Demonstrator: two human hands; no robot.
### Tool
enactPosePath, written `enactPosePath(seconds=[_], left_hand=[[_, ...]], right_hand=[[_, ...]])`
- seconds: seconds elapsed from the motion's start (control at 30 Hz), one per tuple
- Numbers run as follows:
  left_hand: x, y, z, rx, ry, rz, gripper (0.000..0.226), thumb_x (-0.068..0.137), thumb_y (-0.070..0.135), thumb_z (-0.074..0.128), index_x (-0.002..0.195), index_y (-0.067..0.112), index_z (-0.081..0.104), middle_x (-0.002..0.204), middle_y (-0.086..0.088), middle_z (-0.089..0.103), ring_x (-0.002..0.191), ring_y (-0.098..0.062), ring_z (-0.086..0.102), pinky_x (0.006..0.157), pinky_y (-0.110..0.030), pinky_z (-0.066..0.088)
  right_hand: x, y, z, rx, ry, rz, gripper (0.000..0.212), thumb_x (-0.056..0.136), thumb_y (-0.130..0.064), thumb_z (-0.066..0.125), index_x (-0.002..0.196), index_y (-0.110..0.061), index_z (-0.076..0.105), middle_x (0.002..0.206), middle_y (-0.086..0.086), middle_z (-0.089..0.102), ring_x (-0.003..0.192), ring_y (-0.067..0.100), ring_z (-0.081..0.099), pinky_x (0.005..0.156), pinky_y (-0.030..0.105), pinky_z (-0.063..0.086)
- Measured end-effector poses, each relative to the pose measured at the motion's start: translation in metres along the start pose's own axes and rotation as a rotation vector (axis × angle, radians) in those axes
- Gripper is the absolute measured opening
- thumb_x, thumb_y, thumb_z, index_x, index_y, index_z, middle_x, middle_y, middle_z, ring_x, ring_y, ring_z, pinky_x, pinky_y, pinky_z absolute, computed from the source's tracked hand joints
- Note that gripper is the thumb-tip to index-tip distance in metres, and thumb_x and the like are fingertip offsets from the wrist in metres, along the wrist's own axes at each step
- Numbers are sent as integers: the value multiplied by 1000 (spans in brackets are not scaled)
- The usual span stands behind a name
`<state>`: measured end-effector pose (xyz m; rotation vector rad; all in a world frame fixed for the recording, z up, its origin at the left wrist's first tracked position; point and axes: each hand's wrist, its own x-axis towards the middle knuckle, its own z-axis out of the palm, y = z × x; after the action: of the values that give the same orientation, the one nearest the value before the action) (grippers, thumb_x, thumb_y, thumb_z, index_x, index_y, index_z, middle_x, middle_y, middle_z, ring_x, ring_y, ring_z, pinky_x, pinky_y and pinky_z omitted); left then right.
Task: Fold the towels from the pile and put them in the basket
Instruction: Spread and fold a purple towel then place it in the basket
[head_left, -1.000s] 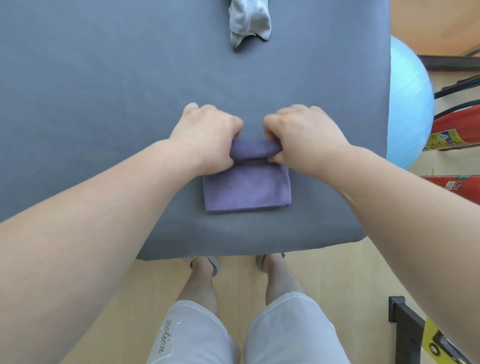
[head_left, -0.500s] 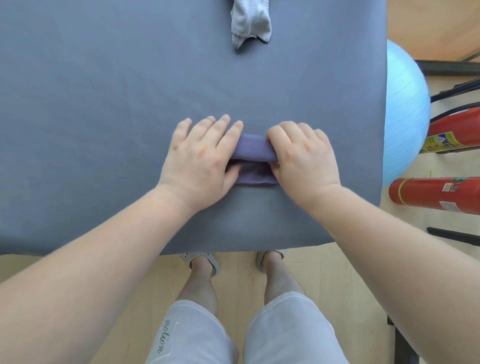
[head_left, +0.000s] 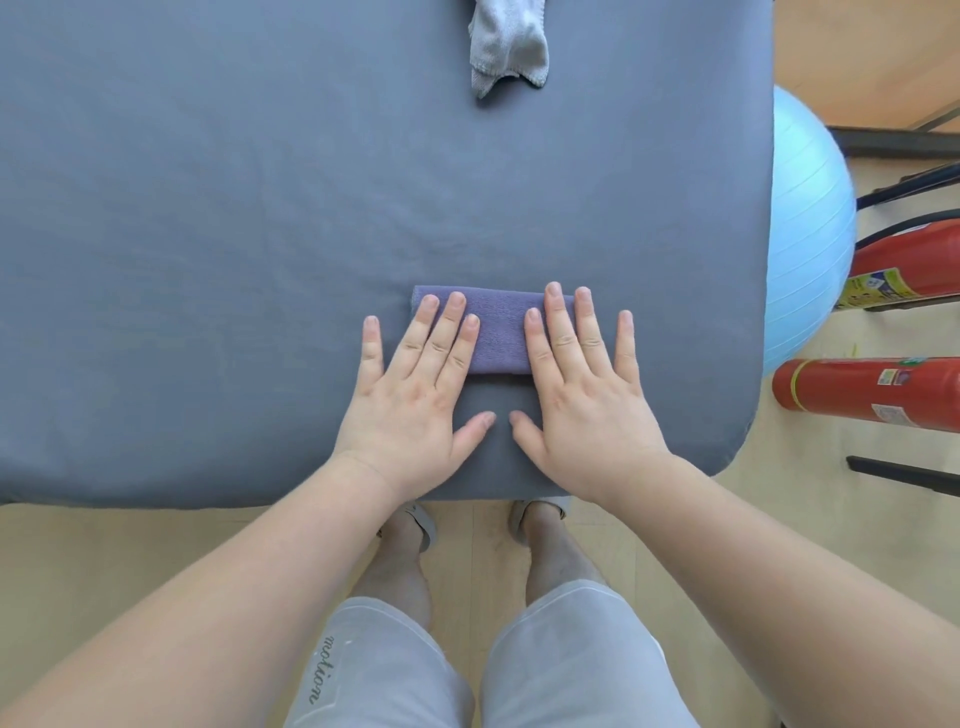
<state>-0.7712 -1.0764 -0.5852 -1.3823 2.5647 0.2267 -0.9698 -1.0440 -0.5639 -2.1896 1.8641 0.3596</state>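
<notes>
- Flat, fingers straight and spread, left hand (head_left: 410, 395) and right hand (head_left: 582, 395) press the folded purple towel (head_left: 501, 338), hiding both its ends.
- It lies on the grey table (head_left: 208, 234) toward 6 o'clock.
- At 12 o'clock, a pale grey towel (head_left: 509, 47) is cut off by the frame.

Logged purple towel (head_left: 498, 332), light grey towel (head_left: 506, 47), slate-blue table cover (head_left: 208, 260). Logged pale blue ribbed ball (head_left: 805, 234), red extinguisher (head_left: 872, 395), pale grey shorts (head_left: 571, 665).
</notes>
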Motion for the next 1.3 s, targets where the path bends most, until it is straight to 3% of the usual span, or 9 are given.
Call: enactPosePath(seconds=[0.23, 0.43, 0.67, 0.87, 0.97, 1.03, 1.13, 1.2, 1.3], left_hand=[[28, -23, -14, -20, 70, -6, 73, 99, 53, 23, 159, 13, 12, 168, -1, 2, 155, -23, 0, 119, -63, -4], [37, -24, -21, -25, 158, 159, 65, 97, 27, 34, 159, 12, 21, 167, -4, 13, 154, -24, 9, 119, -66, 1], [38, -20, 5, -40, -28, 106, 88, 93, 68, 23, 160, 17, 0, 167, -3, -11, 154, -22, -8, 119, -66, -1], [44, -22, 10, -63, -104, 115, 89, 92, 72, 17, 159, 19, -7, 166, -2, -17, 153, -20, -15, 118, -65, -5], [42, -26, -3, -163, -107, 127, 79, 96, 64, 17, 161, 21, 1, 168, 2, -12, 154, -18, -11, 118, -65, -5], [43, -28, -18, -286, -57, 112, 68, 100, 55, 20, 160, 23, 16, 168, 3, 4, 155, -18, 1, 120, -62, 0], [53, -31, -41, -352, 63, 42, 56, 98, 43, 44, 151, 26, 40, 158, -2, 37, 145, -26, 31, 118, -55, 19], [62, -33, -52, -334, 7, 5, 64, 91, 42, 59, 150, 27, 40, 148, 0, 47, 138, -26, 39, 113, -48, 27], [70, -35, -62, -284, -125, 17, 69, 87, 45, 65, 149, 29, 39, 132, 3, 53, 127, -24, 45, 106, -41, 33]], right_hand=[[3, -7, -2, 1, 4, 19, 97, 88, -61, 47, 160, -7, 10, 167, 20, -2, 154, 39, -5, 120, 65, 2], [6, -19, 3, 73, -19, 87, 100, 88, -72, 41, 161, -15, 5, 167, 20, -9, 154, 39, -9, 120, 66, 0], [11, -20, 21, 111, -76, 79, 99, 87, -79, 28, 161, -19, 0, 165, 16, -18, 153, 38, -16, 120, 66, 2], [20, -16, 17, 147, -232, 69, 99, 84, -85, 12, 152, -25, -26, 154, 10, -44, 144, 34, -39, 119, 62, -13], [16, -11, 10, 175, -185, 41, 93, 89, -79, 16, 158, -24, -13, 163, 11, -30, 150, 34, -28, 121, 61, -8], [12, -6, 1, 250, -45, 37, 78, 96, -67, 25, 160, -24, 16, 169, 13, -2, 155, 35, -4, 123, 59, 4], [16, 3, -13, 404, 209, 55, 43, 100, -44, 42, 126, -20, 66, 152, 17, 45, 144, 38, 36, 118, 53, 30], [26, 6, -18, 419, 215, 73, 25, 97, -31, 49, 104, -16, 68, 144, 18, 54, 138, 39, 44, 112, 48, 39], [40, 10, -21, 348, 102, -33, 17, 87, -18, 68, 104, -17, 65, 137, 19, 57, 131, 41, 51, 106, 47, 45]])
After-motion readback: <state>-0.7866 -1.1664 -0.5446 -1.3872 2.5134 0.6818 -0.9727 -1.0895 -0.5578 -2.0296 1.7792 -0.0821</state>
